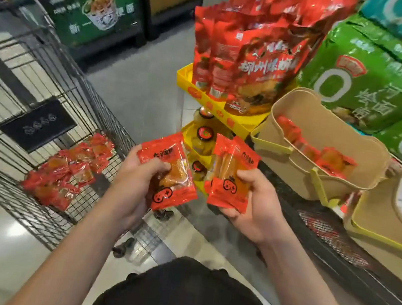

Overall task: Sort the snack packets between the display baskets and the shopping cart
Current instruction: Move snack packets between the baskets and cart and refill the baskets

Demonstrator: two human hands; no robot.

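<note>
Landmark: black wire-mesh shopping cart [45,89].

Left hand [134,181], just right of the cart's near corner, fingers curled round one red-and-orange plastic snack packet [170,171]. Right hand [252,203], further right and well clear of the cart, thumb over the front, pinches a fanned stack of the same packets [233,173]; at least two, maybe three, can't tell exactly.

Step, as I read it: comparing or splitting the handfuls before dropping them. Do it well: keep the stack pinched low so the film doesn't slide, decide the destination per hand, release low over the target, not from height.

Counts:
- Pile of packets [66,172] on the cart floor: roughly ten, overlapping, not exact.
- Tan cardboard display baskets with yellow-green handles: two, both right of the cart. Nearer-to-cart basket [323,178] holds several packets; far-right basket [379,227] is cut off by the frame edge.
</note>
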